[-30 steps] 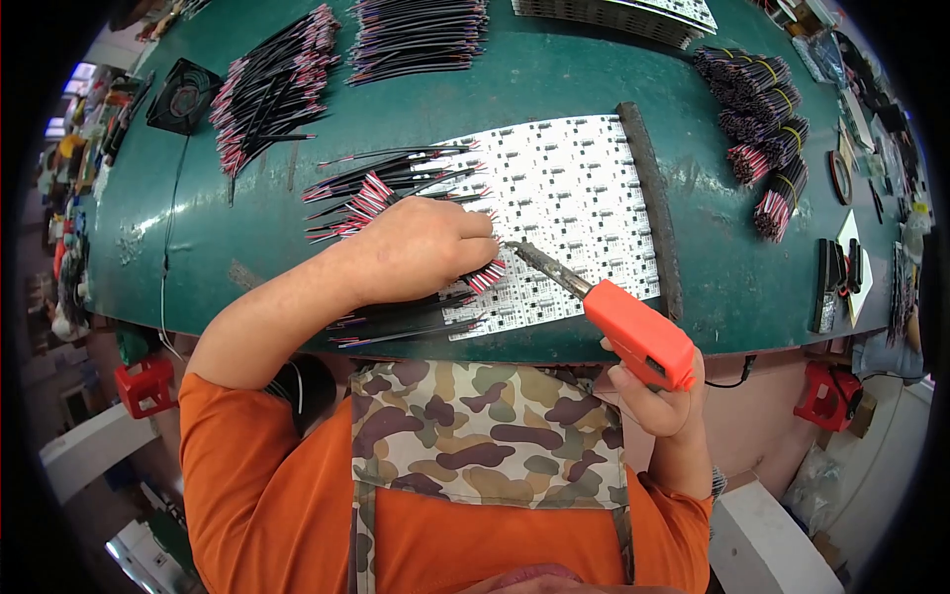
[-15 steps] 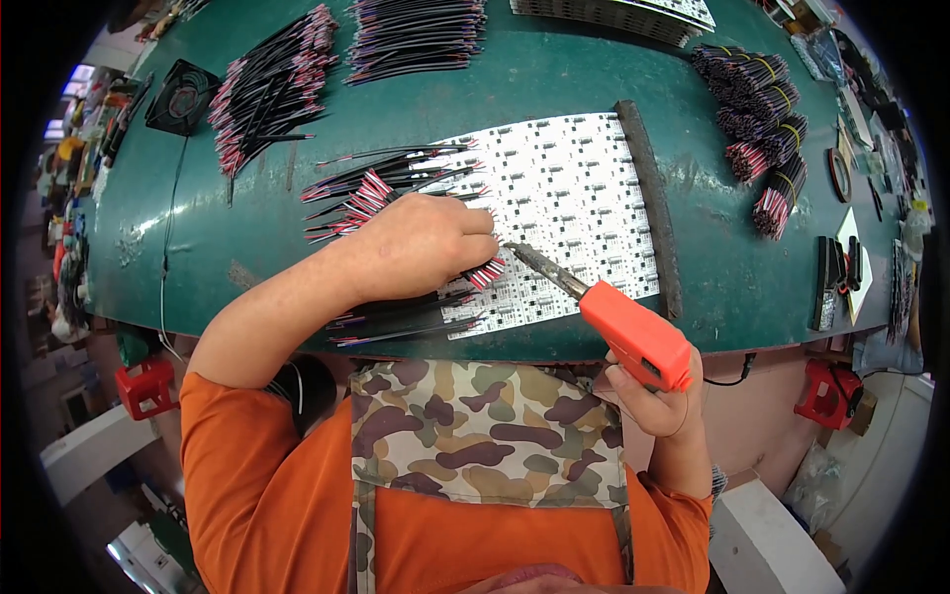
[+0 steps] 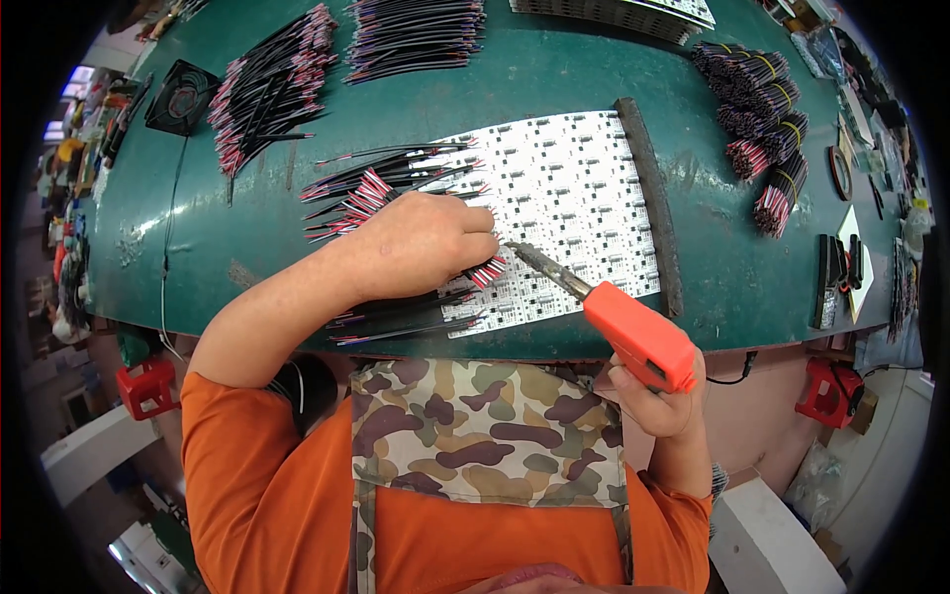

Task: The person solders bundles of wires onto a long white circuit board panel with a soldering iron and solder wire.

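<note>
A person solders wires onto a white board at the near edge of a green table.

The left hand [image 3: 421, 247] lies knuckles-up on the white board [image 3: 579, 193], fingers curled down over a red-and-black wire [image 3: 485, 272]; whether they actually pinch it I cannot tell. The right hand [image 3: 658, 401] is clenched around the orange handle of a soldering iron [image 3: 618, 317], just off the table's near edge, its dark tip touching the board right beside the left fingertips. More loose wires [image 3: 381, 183] fan out over the board's left edge. A black strip [image 3: 653, 203] runs along the board's right edge. Bundled wires [image 3: 767, 129] sit towards the far right corner of the table [image 3: 554, 74].
</note>
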A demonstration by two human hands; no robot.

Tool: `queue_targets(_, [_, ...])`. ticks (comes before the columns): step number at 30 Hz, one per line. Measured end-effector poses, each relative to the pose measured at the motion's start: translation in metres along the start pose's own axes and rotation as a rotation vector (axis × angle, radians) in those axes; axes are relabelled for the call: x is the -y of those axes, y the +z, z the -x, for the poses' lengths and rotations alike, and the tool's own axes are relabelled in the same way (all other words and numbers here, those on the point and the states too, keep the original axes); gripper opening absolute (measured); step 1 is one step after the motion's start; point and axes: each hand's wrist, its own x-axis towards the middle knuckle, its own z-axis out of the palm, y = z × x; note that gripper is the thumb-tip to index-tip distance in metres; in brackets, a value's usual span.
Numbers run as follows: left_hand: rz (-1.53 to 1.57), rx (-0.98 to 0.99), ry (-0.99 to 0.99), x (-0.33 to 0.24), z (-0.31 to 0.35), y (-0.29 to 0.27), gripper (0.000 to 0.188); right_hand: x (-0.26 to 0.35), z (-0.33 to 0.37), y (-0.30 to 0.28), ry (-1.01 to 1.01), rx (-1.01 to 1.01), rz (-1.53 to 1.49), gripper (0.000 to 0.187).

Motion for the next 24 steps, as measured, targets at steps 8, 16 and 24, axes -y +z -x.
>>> queue_targets(8, [0.008,-0.037,-0.024,0.0,0.0,-0.003,0.028,-0.006,0.01,-0.003,0.072,-0.101,-0.085,0.057])
queue_targets(16, [0.332,-0.312,-0.318,-0.004,0.007,-0.032,0.029,-0.006,0.016,0.0,-0.021,-0.188,-0.181,0.04])
queue_targets(24, [0.319,-0.397,-0.364,-0.015,0.011,-0.033,0.026,-0.006,0.025,-0.002,0.027,-0.153,-0.194,0.051])
